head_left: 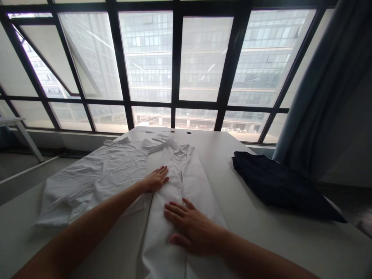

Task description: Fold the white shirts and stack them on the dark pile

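Note:
A white garment with a collar at its far end, likely a shirt or coat, lies lengthwise in front of me, a front seam running down its middle. Flat on its left side, below the collar, rests my left hand, fingers stretched out. Nearer to me, my right hand lies across the middle of the same garment with its fingers spread. Neither hand grips the cloth. Another white garment, wrinkled and spread out, lies to the left of it. The near end of the middle garment runs out of view.
All the clothes lie on a white table. A dark navy folded garment sits at the right. Behind the table stand black-framed windows, and a blue-grey curtain hangs at the right. A white table leg shows at the left.

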### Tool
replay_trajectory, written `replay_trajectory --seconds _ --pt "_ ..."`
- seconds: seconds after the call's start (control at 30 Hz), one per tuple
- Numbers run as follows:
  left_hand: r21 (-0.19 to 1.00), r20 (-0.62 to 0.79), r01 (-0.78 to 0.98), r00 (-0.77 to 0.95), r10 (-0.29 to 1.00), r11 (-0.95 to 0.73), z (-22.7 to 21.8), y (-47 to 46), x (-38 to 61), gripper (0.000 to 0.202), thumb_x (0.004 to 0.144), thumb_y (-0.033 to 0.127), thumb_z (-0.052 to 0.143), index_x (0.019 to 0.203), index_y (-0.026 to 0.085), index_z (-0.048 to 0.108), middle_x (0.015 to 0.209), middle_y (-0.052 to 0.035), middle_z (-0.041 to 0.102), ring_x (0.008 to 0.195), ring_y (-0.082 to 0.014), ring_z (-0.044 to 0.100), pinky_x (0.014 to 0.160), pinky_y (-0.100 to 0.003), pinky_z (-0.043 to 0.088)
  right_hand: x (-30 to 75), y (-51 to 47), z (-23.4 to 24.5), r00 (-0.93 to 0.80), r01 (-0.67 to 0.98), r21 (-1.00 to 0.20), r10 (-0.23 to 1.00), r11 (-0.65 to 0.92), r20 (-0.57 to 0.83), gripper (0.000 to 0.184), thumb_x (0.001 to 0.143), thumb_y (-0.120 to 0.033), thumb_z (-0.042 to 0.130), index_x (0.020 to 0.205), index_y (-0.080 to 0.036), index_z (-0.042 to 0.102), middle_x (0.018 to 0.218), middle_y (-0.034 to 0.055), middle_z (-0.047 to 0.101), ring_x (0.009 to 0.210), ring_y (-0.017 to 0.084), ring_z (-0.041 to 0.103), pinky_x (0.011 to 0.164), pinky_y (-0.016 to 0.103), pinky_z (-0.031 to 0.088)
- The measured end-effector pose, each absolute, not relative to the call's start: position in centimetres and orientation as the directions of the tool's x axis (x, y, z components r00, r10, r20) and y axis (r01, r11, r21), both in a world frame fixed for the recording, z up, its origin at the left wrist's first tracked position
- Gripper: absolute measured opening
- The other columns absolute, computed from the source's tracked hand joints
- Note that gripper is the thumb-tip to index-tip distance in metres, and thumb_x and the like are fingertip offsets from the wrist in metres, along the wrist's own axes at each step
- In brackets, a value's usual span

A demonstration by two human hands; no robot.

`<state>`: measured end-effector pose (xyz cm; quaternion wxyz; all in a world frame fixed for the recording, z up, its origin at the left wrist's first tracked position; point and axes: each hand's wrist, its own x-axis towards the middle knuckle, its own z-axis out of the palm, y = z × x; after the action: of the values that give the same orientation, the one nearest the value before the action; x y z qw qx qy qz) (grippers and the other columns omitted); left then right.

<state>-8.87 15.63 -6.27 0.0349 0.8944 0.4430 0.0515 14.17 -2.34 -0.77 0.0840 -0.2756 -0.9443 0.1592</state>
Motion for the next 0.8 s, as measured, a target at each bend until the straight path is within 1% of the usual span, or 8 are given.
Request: replay_trajectory --seconds 0.23,0.37,0.47,0.53,0.6,0.67,0.73,0.8 --pt "0.15 0.076 0.787 0.595 0.8 -0.599 -6.1 15.6 -9.0 0.057 0.101 0.036 0.022 0.149 0.007 0.03 0.157 -0.0152 0.019 0.147 -0.0225 0.014 0.119 -0.041 0.017 10.3 0.9 -0.5 -0.866 0.433 -0.21 0.469 0.876 0.172 0.06 0.097 -0.047 0.04 0.147 -0.014 0.036 0.152 0.0151 0.038 0.142 0.022 0.029 0.117 0.049 0.014" --pt "0.148 0.06 0.784 0.602 0.796 -0.603 -6.0 15.5 -9.1 0.059 0.101 0.039 0.021 0.15 0.006 0.028 0.158 -0.0154 0.017 0.147 -0.0234 0.012 0.118 -0.041 0.016 8.7 -1.6 -1.0 -0.948 0.235 -0.12 0.254 0.965 0.19 0.059 0.097 -0.048 0.042 0.147 -0.017 0.035 0.152 0.0096 0.039 0.144 0.019 0.026 0.117 0.045 0.018" --pt "0.159 0.054 0.781 0.604 0.795 -0.604 -6.2 15.7 -9.2 0.06 0.101 0.041 0.02 0.151 0.008 0.026 0.158 -0.015 0.016 0.147 -0.0233 0.011 0.118 -0.042 0.016 7.7 -4.4 -2.6 -0.975 0.066 -0.014 0.068 0.998 0.213 0.046 0.101 -0.038 0.037 0.144 -0.022 0.038 0.153 0.0031 0.038 0.145 0.014 0.023 0.117 0.043 0.023" --pt "0.162 0.061 0.784 0.599 0.799 -0.6 -6.3 15.7 -9.1 0.059 0.101 0.042 0.02 0.151 0.01 0.027 0.158 -0.0143 0.017 0.147 -0.0232 0.012 0.118 -0.042 0.016 7.4 -5.7 -3.1 -0.977 0.015 0.004 0.013 1.0 0.212 0.04 0.102 -0.031 0.034 0.142 -0.024 0.04 0.152 0.0002 0.039 0.144 0.012 0.023 0.116 0.041 0.026" --pt "0.157 0.074 0.793 0.585 0.808 -0.589 -6.3 15.6 -9.1 0.058 0.101 0.042 0.021 0.151 0.011 0.028 0.158 -0.0139 0.018 0.147 -0.0236 0.014 0.118 -0.043 0.017 7.6 -6.1 -2.6 -0.979 0.022 -0.059 0.033 0.998 0.2 0.041 0.103 -0.028 0.033 0.143 -0.026 0.039 0.151 -0.0001 0.041 0.144 0.01 0.025 0.117 0.039 0.024" --pt "0.15 0.087 0.801 0.573 0.815 -0.58 -6.2 15.3 -9.1 0.058 0.101 0.041 0.021 0.15 0.011 0.03 0.158 -0.0139 0.02 0.147 -0.0238 0.015 0.118 -0.043 0.018 8.9 -5.3 -1.3 -0.973 0.103 -0.164 0.134 0.981 0.188 0.047 0.102 -0.032 0.035 0.148 -0.025 0.032 0.152 0.0037 0.04 0.144 0.012 0.026 0.118 0.039 0.02" --pt "0.144 0.102 0.802 0.571 0.815 -0.58 -6.0 14.9 -9.0 0.057 0.101 0.039 0.021 0.149 0.01 0.031 0.157 -0.0141 0.023 0.146 -0.0238 0.018 0.118 -0.043 0.02 11.1 -3.5 0.0 -0.93 0.271 -0.255 0.321 0.928 0.181 0.059 0.099 -0.043 0.04 0.152 -0.02 0.025 0.155 0.0097 0.033 0.145 0.017 0.023 0.119 0.044 0.014" --pt "0.142 0.129 0.798 0.572 0.81 -0.586 -5.8 14.5 -8.8 0.056 0.1 0.037 0.022 0.148 0.009 0.035 0.156 -0.0144 0.027 0.145 -0.0237 0.021 0.118 -0.043 0.022 14.2 -1.2 0.5 -0.82 0.479 -0.289 0.54 0.829 0.189 0.061 0.099 -0.048 0.036 0.151 -0.018 0.029 0.156 0.0118 0.028 0.146 0.021 0.019 0.119 0.047 0.011"
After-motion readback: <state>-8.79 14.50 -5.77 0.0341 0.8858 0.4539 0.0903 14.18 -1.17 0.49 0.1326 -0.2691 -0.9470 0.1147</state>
